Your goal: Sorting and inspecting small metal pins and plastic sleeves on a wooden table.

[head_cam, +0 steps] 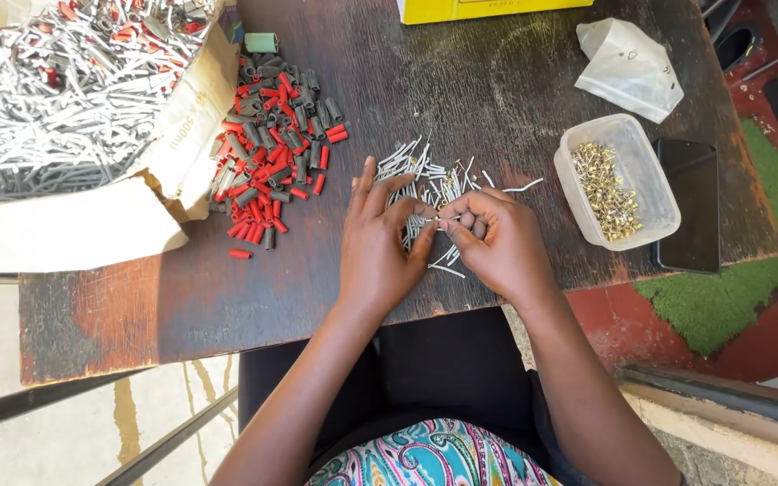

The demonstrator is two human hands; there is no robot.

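Note:
My left hand (380,241) and my right hand (495,241) meet over a small heap of thin white tubes (425,175) on a dark wooden table (461,81). Between the fingertips of both hands I pinch one thin white tube with a small brass piece (438,219) at its end. A pile of red and grey short sleeves (272,153) lies to the left of my left hand. A clear plastic tub (650,180) with several small brass pins (603,191) stands to the right of my right hand.
A torn cardboard box (74,225) full of white tubes fills the far left. A black phone (691,202) lies beside the tub, a crumpled plastic bag (628,67) behind it. A yellow box (479,9) sits at the far edge. Green matting (731,297) lies on the floor.

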